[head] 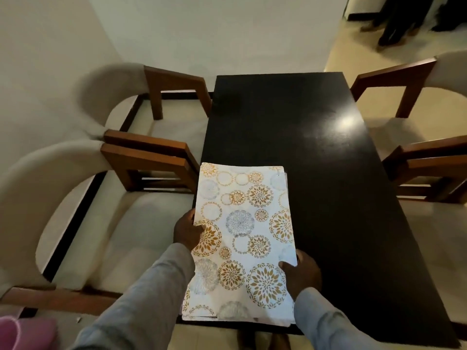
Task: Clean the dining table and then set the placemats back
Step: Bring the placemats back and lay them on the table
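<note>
Mats (242, 238) stacked, both hands' fingers (286, 266) clamping them; counter (328, 160) looks wiped, I'd say; laying-out still to do.

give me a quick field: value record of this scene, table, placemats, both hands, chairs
table: dark rectangular dining table, top bare beyond the placemats
placemats: stack of floral-circle placemats at the near left corner, more edges showing beneath the top one
left hand: left hand grips the stack's left edge
right hand: right hand grips the stack's right edge near the front
chairs: cushioned wooden-armed chairs on both long sides
other: pink object at lower left, unclear what it is
</note>
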